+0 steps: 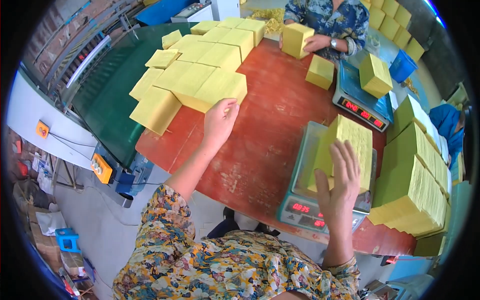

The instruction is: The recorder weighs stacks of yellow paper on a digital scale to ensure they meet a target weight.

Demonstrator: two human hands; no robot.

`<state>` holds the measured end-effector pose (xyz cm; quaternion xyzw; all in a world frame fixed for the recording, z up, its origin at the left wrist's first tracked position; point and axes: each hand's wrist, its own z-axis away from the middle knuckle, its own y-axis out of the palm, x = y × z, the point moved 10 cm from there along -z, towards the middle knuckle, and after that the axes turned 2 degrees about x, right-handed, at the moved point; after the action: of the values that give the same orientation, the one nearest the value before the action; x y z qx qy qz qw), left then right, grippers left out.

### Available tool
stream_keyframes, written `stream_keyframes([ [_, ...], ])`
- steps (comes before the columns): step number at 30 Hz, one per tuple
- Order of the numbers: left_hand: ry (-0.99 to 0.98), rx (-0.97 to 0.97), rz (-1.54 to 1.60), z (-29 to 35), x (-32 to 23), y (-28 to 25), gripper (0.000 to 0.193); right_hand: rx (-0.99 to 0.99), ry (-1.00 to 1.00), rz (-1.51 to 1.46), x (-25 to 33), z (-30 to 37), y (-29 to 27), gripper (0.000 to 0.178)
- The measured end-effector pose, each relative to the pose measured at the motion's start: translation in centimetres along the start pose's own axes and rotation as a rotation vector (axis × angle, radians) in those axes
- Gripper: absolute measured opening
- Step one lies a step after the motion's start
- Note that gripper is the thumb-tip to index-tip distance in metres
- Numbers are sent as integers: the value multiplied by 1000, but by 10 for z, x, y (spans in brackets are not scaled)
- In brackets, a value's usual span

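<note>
On the red table, a yellow block of stacked paper sheets [350, 135] rests on a digital scale [300, 182] with red lit digits. My right hand [340, 182] is held over the near side of this block, its fingers stretched out and the thumb apart. Whether the palm touches the paper, I cannot tell. My left hand [220, 122] is at the near right corner of a group of yellow paper blocks [200, 82], its fingers loosely bent and nothing visible in them. Contact with the nearest block there is unclear.
Across the red table [270, 120], a person in a blue patterned shirt [327, 20] holds a yellow block [298, 41]. A second scale [357, 100] carries another block [375, 75]. Tall paper stacks [412, 175] line the right edge; a green surface [107, 97] adjoins the left.
</note>
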<state>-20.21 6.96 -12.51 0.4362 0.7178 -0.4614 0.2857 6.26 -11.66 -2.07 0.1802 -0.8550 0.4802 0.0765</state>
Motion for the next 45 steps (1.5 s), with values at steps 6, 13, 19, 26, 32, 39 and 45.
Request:
stream_keyframes([
  [6, 110, 2, 11, -46, 36, -13, 29, 12, -149, -212, 86, -95, 98, 49],
  [13, 223, -13, -662, -76, 48, -27, 84, 57, -51, -297, 69, -255, 291, 51],
  [19, 279, 303, -747, -68, 66, 3, 93, 487, 202, -97, 17, -234, 363, 60],
  [26, 651, 958, -438, 20, 18, -9, 77, 510, 354, -140, 33, -46, 230, 61],
  [32, 699, 1022, -462, 74, -2, -47, 71, 546, 499, -345, 46, 13, 179, 56],
  [39, -892, 378, 572, 228, 138, -93, 65, 593, 459, -920, 72, 26, 252, 70],
  [45, -848, 223, 1005, 271, 87, -50, 73, 679, 395, -848, 98, 70, 237, 71],
])
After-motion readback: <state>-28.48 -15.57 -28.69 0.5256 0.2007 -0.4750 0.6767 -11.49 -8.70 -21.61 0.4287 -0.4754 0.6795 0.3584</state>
